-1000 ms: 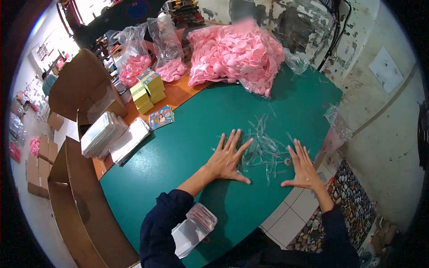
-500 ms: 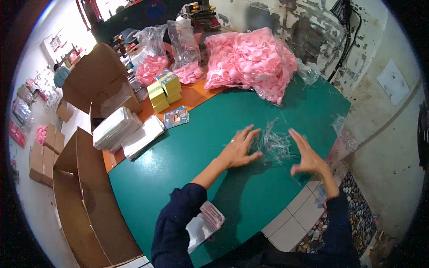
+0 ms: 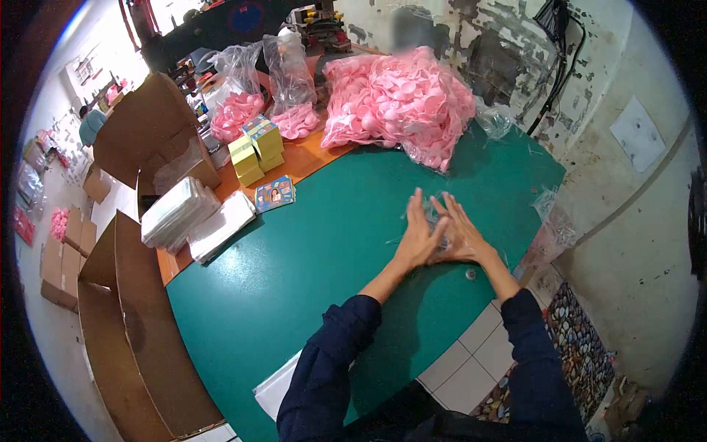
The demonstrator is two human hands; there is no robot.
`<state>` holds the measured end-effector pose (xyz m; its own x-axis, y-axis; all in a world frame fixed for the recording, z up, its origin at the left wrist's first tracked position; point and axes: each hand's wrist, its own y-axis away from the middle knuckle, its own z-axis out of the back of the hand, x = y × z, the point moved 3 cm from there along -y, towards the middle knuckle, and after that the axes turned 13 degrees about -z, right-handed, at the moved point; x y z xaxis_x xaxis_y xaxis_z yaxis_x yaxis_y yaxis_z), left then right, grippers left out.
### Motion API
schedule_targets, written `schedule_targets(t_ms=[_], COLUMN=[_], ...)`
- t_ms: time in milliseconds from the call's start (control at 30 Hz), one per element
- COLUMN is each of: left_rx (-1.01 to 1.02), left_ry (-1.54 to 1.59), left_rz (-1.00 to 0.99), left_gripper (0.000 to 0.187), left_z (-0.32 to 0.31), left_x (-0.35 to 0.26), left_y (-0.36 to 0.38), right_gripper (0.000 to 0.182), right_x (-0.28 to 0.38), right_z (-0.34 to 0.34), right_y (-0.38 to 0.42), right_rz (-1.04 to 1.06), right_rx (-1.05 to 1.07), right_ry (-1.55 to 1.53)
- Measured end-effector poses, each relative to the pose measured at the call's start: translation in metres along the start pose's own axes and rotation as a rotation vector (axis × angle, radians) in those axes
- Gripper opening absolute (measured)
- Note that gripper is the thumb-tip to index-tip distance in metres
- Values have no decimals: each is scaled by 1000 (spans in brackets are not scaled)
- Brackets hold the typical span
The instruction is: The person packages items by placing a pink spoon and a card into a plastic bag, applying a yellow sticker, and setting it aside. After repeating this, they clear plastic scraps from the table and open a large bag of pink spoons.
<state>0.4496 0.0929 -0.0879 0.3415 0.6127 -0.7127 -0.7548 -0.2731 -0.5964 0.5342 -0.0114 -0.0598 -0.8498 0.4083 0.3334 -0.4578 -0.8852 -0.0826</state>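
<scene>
Sleeves (image 3: 541,368) of dark cloth fill the foreground at a green worktable (image 3: 309,295), the left one partly covering a white sheet (image 3: 274,387) near the table's front edge. An open cardboard box (image 3: 158,346) stands alongside at left; a pebble-patterned mat (image 3: 582,346) lies on the tiled floor at right. Just beyond a small round piece (image 3: 470,274) on the tabletop, a worker's left hand (image 3: 418,244) and right hand (image 3: 467,239) overlap in view around a loose clump of clear plastic strips (image 3: 431,212), toward the table's right side. The left fingers are extended and parted, the right ones stretched out and partly hidden; neither hand is curled into a fist, and how firmly the palms press the strips cannot be told. The step in hand appears to be gathering the strips into one bunch; the next move would call for fingers curled around the clump, stray ends tucked in. Farther back, stacked clear sleeves (image 3: 177,214) lie near printed cards (image 3: 275,194) and yellow-sided card packs (image 3: 248,163). Beyond them slump bags of pink plastic scoops (image 3: 401,103), the largest before a peeling wall (image 3: 508,37).
</scene>
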Motion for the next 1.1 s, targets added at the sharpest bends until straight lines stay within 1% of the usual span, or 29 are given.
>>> schedule_targets(t_ms=[33,133,167,200,267,300,367,400,433,467,500,533,567,633,667,700,733,767,800,833,867,900,933,967,1000,1033,1100], left_rx=[-24,-70,-147,-225,-382,-459,-275,-182,-125,-34,51,129,142,156,154,145,136,85,40,3,-64,-125,-184,-210,-232,-251,-274], left_ry=[67,337,557,778,850,885,856,836,701,675,651,627,619,602,605,609,613,628,643,661,707,753,798,817,834,849,816], left_rz=[28,275,406,538,565,580,751,829,859,814,766,714,696,650,659,668,680,703,723,743,764,786,809,828,850,874,884], left_gripper=[78,74,72,71,77,80,85,88,82,76,70,66,60,49,47,45,43,43,42,42,41,41,41,41,41,41,40], left_z=[0,13,18,20,6,5,2,8,17,28,40,52,66,95,110,125,140,155,169,180,189,196,203,207,210,213,219], left_x=[13,15,1,-6,20,24,21,7,-9,-22,-31,-37,-41,-44,-43,-42,-42,-42,-43,-43,-41,-39,-36,-33,-31,-29,-33], left_y=[-1,0,-2,-1,2,1,1,-4,-6,-9,-12,-15,-13,-10,-6,1,10,20,29,40,51,63,73,84,94,100,104], right_gripper=[126,125,121,110,89,75,49,41,33,25,24,21,19,18,16,17,20,23,27,28,27,23,23,24,24,25,27], right_x=[3,30,36,44,54,49,39,36,32,25,15,0,-17,-56,-94,-129,-191,-212,-225,-302,-351,-443,-453,-451,-442,-433,-423], right_z=[-5,-14,-18,-19,-19,-24,-39,-39,-37,-34,-35,-23,-8,35,57,87,103,136,150,153,149,120,104,90,85,82,78], right_y=[-6,-13,-11,-7,3,3,1,2,4,4,1,1,5,10,15,25,31,45,60,75,94,116,133,151,157,159,157], right_rz=[47,130,69,86,116,58,-64,-50,-33,-15,-78,-111,-142,-86,-185,-142,-225,-614,-528,-633,-816,-720,-690,-818,-945,-1012,-1054], right_rx=[8,37,-21,-84,-205,-220,-247,-234,-223,-210,-86,-64,-36,-220,-350,-468,-682,-614,-903,-895,-829,-812,-501,-258,-193,-175,-157], right_ry=[-28,-142,-230,-151,6,43,111,139,167,198,279,112,-54,-52,-41,-194,-64,-250,-153,-12,163,343,299,143,-41,-173,-322])
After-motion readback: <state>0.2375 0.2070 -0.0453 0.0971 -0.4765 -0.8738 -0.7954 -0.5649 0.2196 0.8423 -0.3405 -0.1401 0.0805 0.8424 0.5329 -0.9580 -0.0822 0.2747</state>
